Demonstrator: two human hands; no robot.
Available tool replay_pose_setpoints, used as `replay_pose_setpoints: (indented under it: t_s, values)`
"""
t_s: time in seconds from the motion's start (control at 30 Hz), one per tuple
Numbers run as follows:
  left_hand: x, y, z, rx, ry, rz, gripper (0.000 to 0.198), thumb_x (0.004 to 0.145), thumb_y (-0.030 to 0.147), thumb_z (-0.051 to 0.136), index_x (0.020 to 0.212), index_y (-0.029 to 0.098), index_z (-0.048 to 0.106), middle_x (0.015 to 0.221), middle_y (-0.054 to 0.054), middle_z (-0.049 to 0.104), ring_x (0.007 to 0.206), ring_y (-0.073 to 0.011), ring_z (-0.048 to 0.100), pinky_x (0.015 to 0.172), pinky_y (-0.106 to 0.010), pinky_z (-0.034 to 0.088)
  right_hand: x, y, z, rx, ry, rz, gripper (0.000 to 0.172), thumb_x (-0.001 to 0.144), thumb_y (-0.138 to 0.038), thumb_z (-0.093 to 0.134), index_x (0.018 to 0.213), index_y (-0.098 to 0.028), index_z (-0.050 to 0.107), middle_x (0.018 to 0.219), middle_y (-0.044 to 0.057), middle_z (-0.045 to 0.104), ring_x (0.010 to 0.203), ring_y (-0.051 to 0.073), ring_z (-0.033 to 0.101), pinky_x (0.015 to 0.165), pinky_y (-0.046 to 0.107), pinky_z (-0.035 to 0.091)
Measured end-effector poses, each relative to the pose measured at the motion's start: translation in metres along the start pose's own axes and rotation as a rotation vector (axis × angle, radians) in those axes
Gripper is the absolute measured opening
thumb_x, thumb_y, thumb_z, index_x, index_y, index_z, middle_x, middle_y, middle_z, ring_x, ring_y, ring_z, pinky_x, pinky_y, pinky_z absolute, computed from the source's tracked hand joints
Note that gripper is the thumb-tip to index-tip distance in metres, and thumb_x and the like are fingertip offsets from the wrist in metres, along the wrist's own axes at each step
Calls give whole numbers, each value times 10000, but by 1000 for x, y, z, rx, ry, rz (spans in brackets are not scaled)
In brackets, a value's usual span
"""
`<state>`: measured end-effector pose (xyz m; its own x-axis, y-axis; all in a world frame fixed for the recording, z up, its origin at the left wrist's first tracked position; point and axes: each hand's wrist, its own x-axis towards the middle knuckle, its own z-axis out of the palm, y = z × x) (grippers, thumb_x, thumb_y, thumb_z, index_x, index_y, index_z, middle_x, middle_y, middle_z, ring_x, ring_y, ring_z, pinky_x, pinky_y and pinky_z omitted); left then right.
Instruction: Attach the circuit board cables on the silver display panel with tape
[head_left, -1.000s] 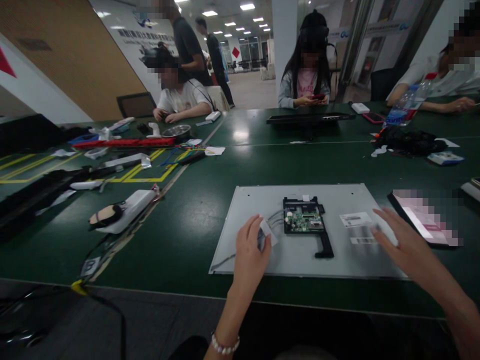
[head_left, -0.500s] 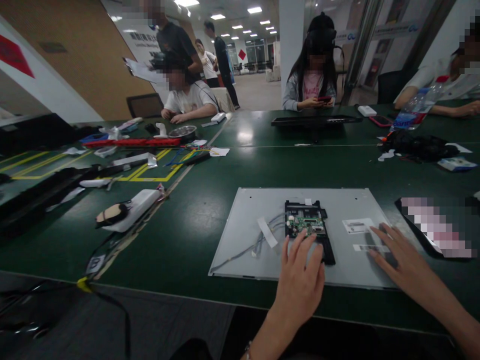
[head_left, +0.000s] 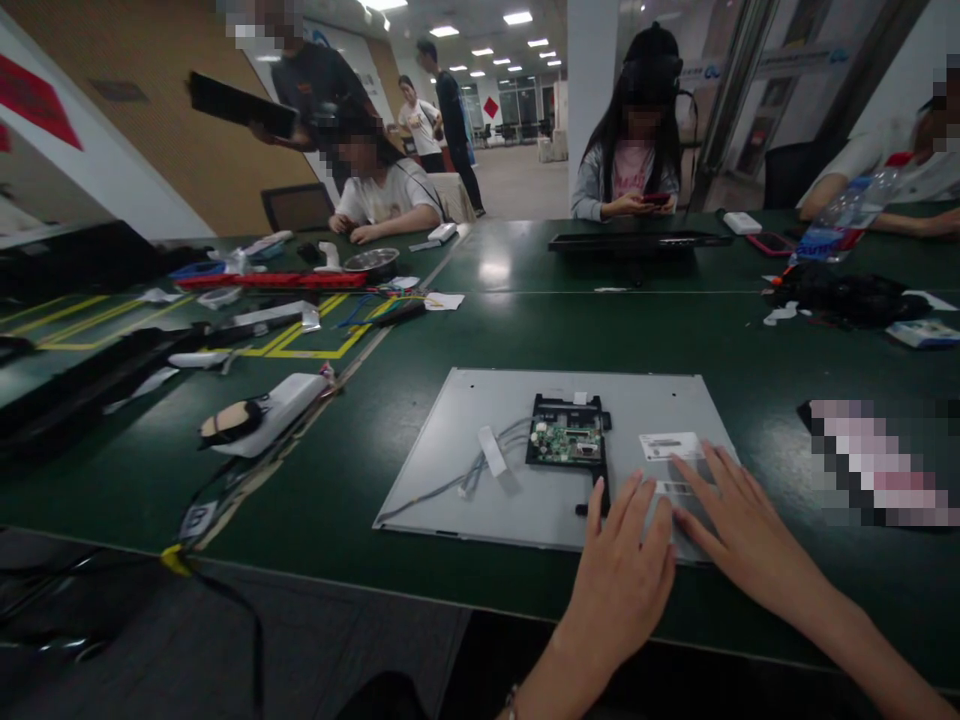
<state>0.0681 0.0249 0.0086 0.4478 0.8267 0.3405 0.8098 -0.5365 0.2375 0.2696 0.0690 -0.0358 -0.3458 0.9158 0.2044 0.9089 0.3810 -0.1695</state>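
Observation:
A flat grey display panel [head_left: 442, 440] lies on the green table before me. A black plastic bracket [head_left: 598, 490] with a green circuit board [head_left: 566, 443] sits on it. Grey cables [head_left: 442, 487] run left from the board under a strip of white tape [head_left: 492, 451]. My left hand [head_left: 622, 555] is over the panel's front edge beside the bracket, fingers spread and holding nothing. Close by, my right hand [head_left: 742, 515] is spread over the panel's right part near a white label [head_left: 666, 446]. Whether the fingertips press on the panel is hard to tell.
A white power strip [head_left: 281, 415] lies to the left, with a black cable [head_left: 259, 640] hanging off the table edge. Black frame parts [head_left: 97, 370] are further left. A thin black monitor [head_left: 637, 243] and a plastic bottle [head_left: 847, 215] stand beyond. Several people are around the table.
The panel with its board has shifted left, my right hand moving left along with it. My left hand has shifted right, away from the circuit board. A standing person now holds up a dark flat object.

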Motion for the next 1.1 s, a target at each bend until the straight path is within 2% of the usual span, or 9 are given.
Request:
replay_pose_setpoints:
  t_s: [0.13,0.27,0.5,0.6,0.8,0.87,0.97,1.1]
  values:
    - [1,1,1,0,-3,-63,439,976,251,415,1407,170,411,1498,-101,408,1444,-230,265,1184,-533,226,11,-16,0,26,-51,-84,606,926,-399,441,1505,-257,330,1619,94,167,1469,341,156,1130,544,280]
    - [2,-1,1,-58,23,-141,502,945,236,460,1432,163,361,1501,-128,397,1436,-246,279,1160,-554,262,21,-33,-3,61,-91,-178,728,877,-269,487,1546,-255,201,1631,100,95,1480,332,84,1143,536,255]
    - [-1,-6,0,-142,123,-258,575,916,253,512,1450,166,317,1515,-174,348,1444,-303,249,1125,-605,285,40,-56,-4,110,-164,-315,840,848,-350,565,1557,-252,126,1631,125,-4,1468,401,-16,1134,599,201]
    - [-1,-7,0,-163,148,-285,579,918,253,511,1457,184,310,1527,-168,326,1454,-312,219,1113,-612,302,50,-66,-2,103,-187,-329,827,849,-361,577,1553,-240,160,1629,136,26,1461,427,-9,1123,617,203]
    - [-2,-7,-2,-182,184,-313,566,936,218,468,1474,202,295,1552,-142,284,1473,-298,153,1134,-597,285,76,-93,3,66,-276,-279,636,926,-296,480,1527,-256,277,1608,125,188,1458,421,99,1119,623,216]
    - [-2,-8,-2,-190,185,-325,559,944,211,450,1479,201,286,1546,-139,297,1469,-290,172,1138,-599,277,84,-102,8,68,-271,-260,653,915,-373,526,1516,-233,313,1605,146,184,1453,444,85,1126,629,187]
    - [-2,-10,-3,-196,195,-344,528,956,196,419,1471,205,304,1533,-135,325,1456,-279,220,1143,-607,260,94,-112,17,101,-255,-269,810,835,-544,615,1514,-218,318,1612,154,149,1450,460,44,1138,630,138]
    - [-1,-10,-6,-211,230,-362,485,956,176,402,1438,218,370,1526,-124,339,1447,-274,247,1144,-592,272,101,-122,23,145,-224,-271,850,829,-661,548,1521,-237,294,1619,124,145,1459,436,55,1143,618,115]
